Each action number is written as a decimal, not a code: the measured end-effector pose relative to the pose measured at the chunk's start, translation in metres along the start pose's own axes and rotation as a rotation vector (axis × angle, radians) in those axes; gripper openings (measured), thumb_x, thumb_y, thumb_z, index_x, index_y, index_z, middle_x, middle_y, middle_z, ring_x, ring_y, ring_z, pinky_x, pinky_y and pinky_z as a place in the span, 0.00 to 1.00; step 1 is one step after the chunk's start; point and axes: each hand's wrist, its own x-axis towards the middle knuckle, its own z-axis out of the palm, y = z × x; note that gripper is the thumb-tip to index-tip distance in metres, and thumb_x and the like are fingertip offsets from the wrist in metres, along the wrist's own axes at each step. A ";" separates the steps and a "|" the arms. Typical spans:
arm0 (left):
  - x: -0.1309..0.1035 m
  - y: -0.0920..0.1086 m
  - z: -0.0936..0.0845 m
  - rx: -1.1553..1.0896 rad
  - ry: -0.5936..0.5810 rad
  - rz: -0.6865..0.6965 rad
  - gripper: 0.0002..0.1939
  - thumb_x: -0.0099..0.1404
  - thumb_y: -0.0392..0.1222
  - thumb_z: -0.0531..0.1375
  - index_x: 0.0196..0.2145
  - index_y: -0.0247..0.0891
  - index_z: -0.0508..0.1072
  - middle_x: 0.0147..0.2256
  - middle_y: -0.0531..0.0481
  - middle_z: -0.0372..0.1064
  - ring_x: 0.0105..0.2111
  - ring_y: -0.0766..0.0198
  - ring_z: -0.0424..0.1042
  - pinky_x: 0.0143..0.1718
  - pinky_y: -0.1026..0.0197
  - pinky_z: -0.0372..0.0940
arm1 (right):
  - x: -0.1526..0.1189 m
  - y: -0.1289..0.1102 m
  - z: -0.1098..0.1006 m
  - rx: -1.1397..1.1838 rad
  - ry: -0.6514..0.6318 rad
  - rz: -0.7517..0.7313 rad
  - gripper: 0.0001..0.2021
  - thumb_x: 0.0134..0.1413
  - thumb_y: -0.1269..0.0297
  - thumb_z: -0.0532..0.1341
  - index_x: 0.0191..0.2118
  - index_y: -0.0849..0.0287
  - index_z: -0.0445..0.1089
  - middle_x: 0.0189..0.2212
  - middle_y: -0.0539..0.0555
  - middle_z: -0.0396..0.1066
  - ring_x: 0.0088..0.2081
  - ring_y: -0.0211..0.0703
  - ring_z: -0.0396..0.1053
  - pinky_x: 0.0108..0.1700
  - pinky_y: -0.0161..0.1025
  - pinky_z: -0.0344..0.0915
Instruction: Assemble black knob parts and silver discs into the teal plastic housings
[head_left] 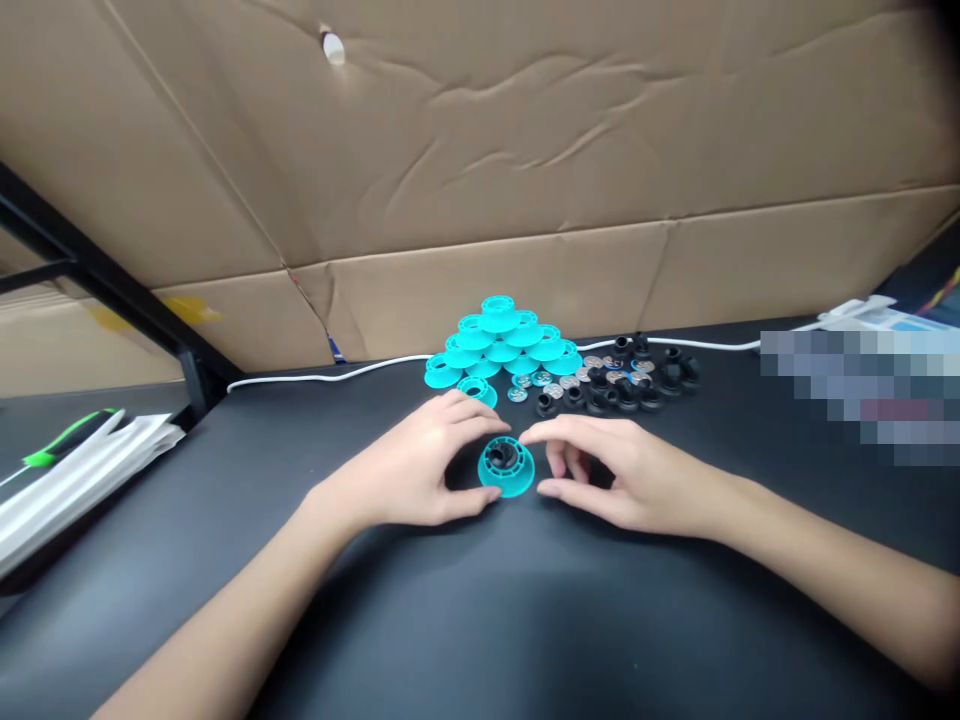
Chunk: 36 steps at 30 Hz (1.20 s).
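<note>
A turquoise flared plastic ring (531,476) with a slotted collar stands on the dark tabletop between my hands. Inside its opening sits a black plastic piece (501,457). My left hand (427,455) curves around the ring's left side, thumb at the front edge of its base and fingers behind the collar, holding it lightly. On the other side, my right hand (611,470) is loosely curled with its thumb and index finger apart. Its index tip is close to the collar, and nothing shows between its fingers.
A pyramid stack of turquoise rings (499,340) stands at the back, with a single turquoise ring (480,392) before it. Round silvery discs (570,382) and black plastic pieces (626,393) lie to the right. A white cable (330,378) runs along the cardboard wall (480,180).
</note>
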 end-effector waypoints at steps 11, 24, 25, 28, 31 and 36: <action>0.000 0.005 -0.003 0.165 -0.018 -0.104 0.08 0.70 0.43 0.62 0.45 0.39 0.75 0.44 0.44 0.73 0.41 0.56 0.73 0.41 0.58 0.69 | 0.002 0.010 -0.004 -0.116 0.217 0.045 0.09 0.71 0.64 0.61 0.51 0.59 0.74 0.31 0.51 0.75 0.30 0.41 0.72 0.34 0.39 0.69; -0.021 -0.054 -0.022 0.717 0.127 -0.418 0.17 0.72 0.40 0.57 0.54 0.34 0.78 0.55 0.35 0.73 0.53 0.41 0.75 0.53 0.44 0.74 | 0.002 0.007 0.000 -0.151 0.211 0.035 0.05 0.70 0.67 0.61 0.44 0.58 0.76 0.30 0.50 0.75 0.29 0.38 0.71 0.34 0.36 0.67; -0.021 -0.053 -0.022 0.735 0.141 -0.429 0.18 0.72 0.42 0.57 0.56 0.34 0.77 0.56 0.36 0.73 0.54 0.40 0.75 0.54 0.42 0.74 | 0.001 0.007 0.000 -0.151 0.210 0.034 0.05 0.70 0.67 0.61 0.44 0.58 0.76 0.30 0.50 0.75 0.29 0.38 0.71 0.34 0.36 0.67; -0.022 -0.047 -0.020 0.732 0.067 -0.473 0.19 0.73 0.44 0.59 0.57 0.34 0.77 0.59 0.35 0.73 0.56 0.39 0.75 0.54 0.42 0.76 | 0.001 0.007 0.000 -0.149 0.198 0.031 0.05 0.70 0.68 0.61 0.43 0.58 0.76 0.31 0.50 0.76 0.29 0.37 0.71 0.34 0.36 0.67; -0.023 -0.046 -0.014 0.748 -0.056 -0.446 0.18 0.72 0.43 0.60 0.55 0.30 0.77 0.61 0.30 0.71 0.64 0.35 0.70 0.60 0.40 0.73 | 0.002 0.007 0.001 -0.148 0.183 0.026 0.05 0.69 0.68 0.61 0.43 0.58 0.76 0.32 0.50 0.76 0.30 0.38 0.72 0.34 0.36 0.67; -0.025 -0.063 -0.003 0.810 -0.028 -0.337 0.22 0.73 0.44 0.58 0.55 0.23 0.76 0.61 0.23 0.70 0.69 0.29 0.62 0.71 0.34 0.59 | 0.003 0.008 0.001 -0.161 0.160 0.035 0.05 0.69 0.68 0.61 0.42 0.57 0.76 0.32 0.51 0.77 0.30 0.39 0.72 0.34 0.36 0.67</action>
